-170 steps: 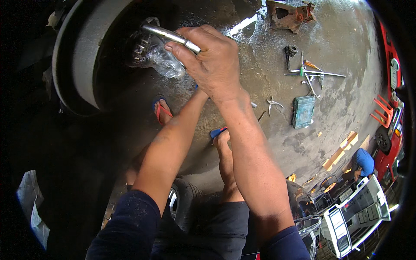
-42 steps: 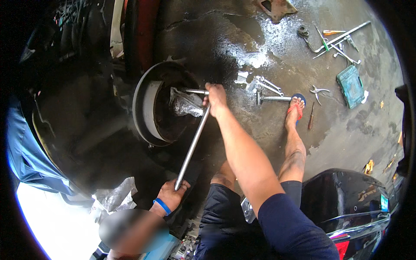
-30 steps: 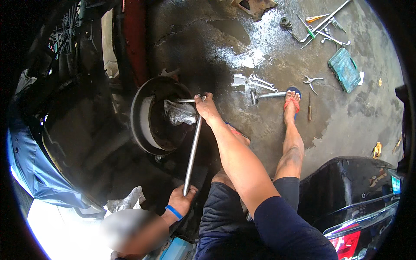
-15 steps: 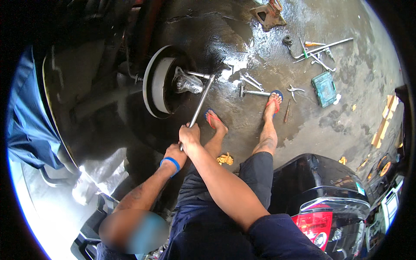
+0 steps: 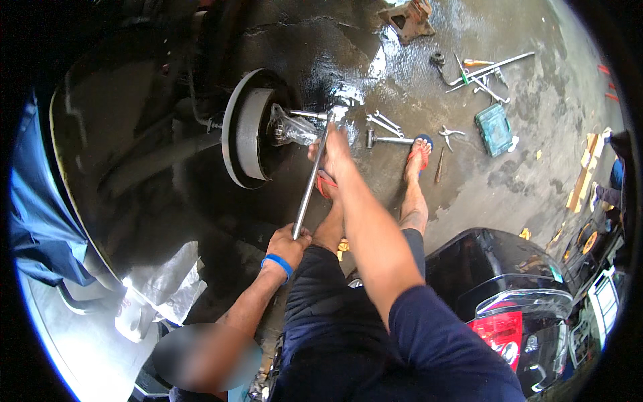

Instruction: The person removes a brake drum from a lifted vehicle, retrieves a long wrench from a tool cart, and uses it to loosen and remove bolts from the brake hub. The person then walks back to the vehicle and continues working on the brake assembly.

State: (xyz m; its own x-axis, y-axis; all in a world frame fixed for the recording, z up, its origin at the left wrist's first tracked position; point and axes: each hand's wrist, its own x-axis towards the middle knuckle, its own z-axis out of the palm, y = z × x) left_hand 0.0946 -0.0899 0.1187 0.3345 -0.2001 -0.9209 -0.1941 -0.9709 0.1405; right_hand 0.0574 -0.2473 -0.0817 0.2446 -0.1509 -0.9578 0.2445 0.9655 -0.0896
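A long steel breaker bar (image 5: 311, 191) slants up from my left hand (image 5: 287, 246), which is closed around its lower end. A blue band circles that wrist. My right hand (image 5: 331, 153) is at the upper part of the bar, close to its head; motion smears its fingers, so their grip is unclear. From the bar's head a metal extension (image 5: 308, 114) runs left toward the hub of a round brake drum (image 5: 248, 137). Clear plastic wrap (image 5: 295, 128) covers part of the hub centre. How the extension meets the hub is hidden.
On the wet floor lie a hammer (image 5: 392, 140), wrenches (image 5: 384, 123), pliers (image 5: 451, 135), a screwdriver (image 5: 439, 166) and a teal case (image 5: 493, 130). A rusty stand (image 5: 409, 21) is beyond. A black car part with a red lamp (image 5: 499, 335) is at lower right.
My right hand has slid up the bar from beside my left hand to near its head. My left hand has shifted slightly right, still holding the lower end.
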